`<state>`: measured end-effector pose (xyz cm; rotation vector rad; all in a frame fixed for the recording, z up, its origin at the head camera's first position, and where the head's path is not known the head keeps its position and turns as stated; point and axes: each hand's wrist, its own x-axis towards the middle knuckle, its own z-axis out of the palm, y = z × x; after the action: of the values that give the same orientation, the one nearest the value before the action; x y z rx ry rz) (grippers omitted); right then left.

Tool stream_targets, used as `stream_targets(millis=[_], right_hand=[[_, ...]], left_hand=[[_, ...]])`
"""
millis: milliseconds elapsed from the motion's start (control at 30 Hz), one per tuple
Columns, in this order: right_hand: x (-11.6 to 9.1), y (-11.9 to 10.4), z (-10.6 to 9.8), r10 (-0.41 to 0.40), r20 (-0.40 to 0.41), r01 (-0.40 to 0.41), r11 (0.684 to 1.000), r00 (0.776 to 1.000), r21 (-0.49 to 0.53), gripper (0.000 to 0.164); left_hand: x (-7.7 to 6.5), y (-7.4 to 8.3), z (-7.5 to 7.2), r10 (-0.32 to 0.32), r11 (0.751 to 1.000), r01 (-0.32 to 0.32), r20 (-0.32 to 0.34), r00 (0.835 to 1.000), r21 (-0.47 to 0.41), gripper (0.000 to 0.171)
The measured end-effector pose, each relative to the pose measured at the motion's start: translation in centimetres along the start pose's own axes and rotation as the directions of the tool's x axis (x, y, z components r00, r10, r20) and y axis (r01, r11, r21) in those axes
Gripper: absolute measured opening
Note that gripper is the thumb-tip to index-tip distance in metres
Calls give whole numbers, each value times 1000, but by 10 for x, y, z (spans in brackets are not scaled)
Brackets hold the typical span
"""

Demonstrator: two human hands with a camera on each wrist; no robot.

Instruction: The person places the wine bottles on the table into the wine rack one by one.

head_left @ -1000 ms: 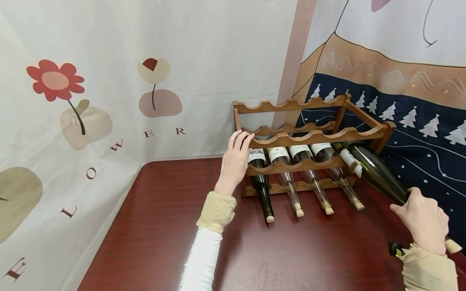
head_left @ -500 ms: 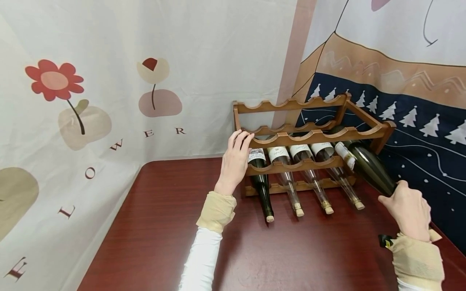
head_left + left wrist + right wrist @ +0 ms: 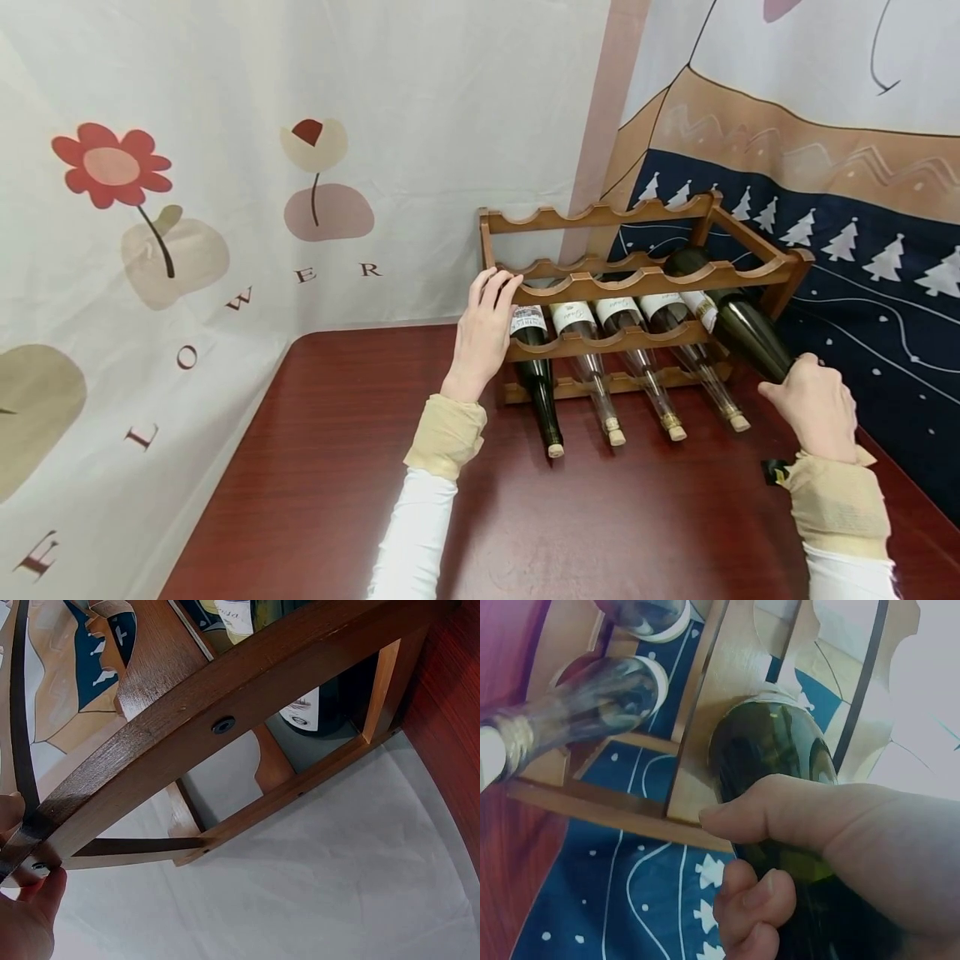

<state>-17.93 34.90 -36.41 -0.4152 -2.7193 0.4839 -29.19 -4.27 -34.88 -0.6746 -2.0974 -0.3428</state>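
Note:
A brown wooden wine rack (image 3: pixel 600 288) stands at the back of the table. My left hand (image 3: pixel 483 337) grips its front left corner; in the left wrist view the thumb and a finger clasp the corner post. My right hand (image 3: pixel 816 408) holds a dark green wine bottle (image 3: pixel 753 337), its base end in the rack's right side and its neck toward me. In the right wrist view, thumb and fingers curl round the green glass (image 3: pixel 772 742). A pale cork-like end (image 3: pixel 865 456) shows beyond the right wrist. The bottle's lower label is partly hidden by the rack's front rail.
On the lower tier lie a dark green bottle (image 3: pixel 538 392) and several clear bottles, such as the clear bottle (image 3: pixel 596 379), corks facing front. A reddish-brown table (image 3: pixel 360 467) spreads before them. Printed cloths (image 3: pixel 420 150) hang close behind and along the right side.
My right hand has moved left and slightly up, pushing the green bottle deeper into the rack; its base now shows behind the front rail. My left hand has stayed on the corner.

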Motion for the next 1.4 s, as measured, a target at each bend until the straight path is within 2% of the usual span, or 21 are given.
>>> stream_targets(millis=[267,600,967,1233,1400], right_hand=[[17,-10,5,40,44,-41,999,998,26,48],[31,-18,15,52,45,-54,997,998,59,56],[50,-29,20,58,107,-67,995,993,73,63],[61,-33,22,81,177,-97,992,981,79,66],[67,-35,23,70,197,-84,994,978,65,76]], left_hand=[[-1,0,2,-4,1000,4,-5,1000,3,33],[0,1,0,-5,1000,5,5,1000,0,33],[0,1,0,-7,1000,7,-4,1000,-8,33],[0,1,1,-10,1000,10,1,1000,-4,33],[-1,0,2,-10,1000,10,-1,1000,-3,33]])
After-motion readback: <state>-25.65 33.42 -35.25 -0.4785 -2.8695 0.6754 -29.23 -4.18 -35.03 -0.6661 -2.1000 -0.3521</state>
